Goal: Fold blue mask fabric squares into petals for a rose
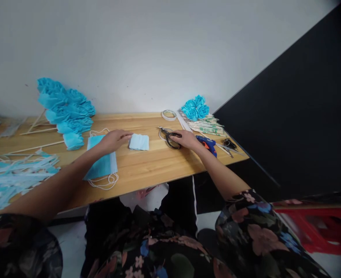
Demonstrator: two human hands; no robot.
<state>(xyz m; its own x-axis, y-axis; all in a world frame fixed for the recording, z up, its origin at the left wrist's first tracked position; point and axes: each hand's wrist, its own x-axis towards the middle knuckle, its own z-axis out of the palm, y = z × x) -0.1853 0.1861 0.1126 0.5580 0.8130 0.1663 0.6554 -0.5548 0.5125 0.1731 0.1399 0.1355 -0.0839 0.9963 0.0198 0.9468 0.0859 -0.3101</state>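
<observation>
A small folded piece of pale blue mask fabric [139, 142] lies on the wooden table in front of me. My left hand [114, 140] reaches to its left edge with fingers stretched out, above a blue face mask [101, 166] with white ear loops. To the right, my right hand [187, 139] has its fingers on the handles of black scissors [173, 145], whose blades point to the far left. A blue glue gun [207, 145] with orange parts lies beside my right wrist.
Blue fabric flowers on sticks [67, 108] lean at the back left, with cut mask strips [19, 173] nearer. A tape roll [169, 115] lies near the wall. More blue flowers [195, 108] rest on wrapped sticks [207, 126] at the right. A dark panel [289, 96] borders the table.
</observation>
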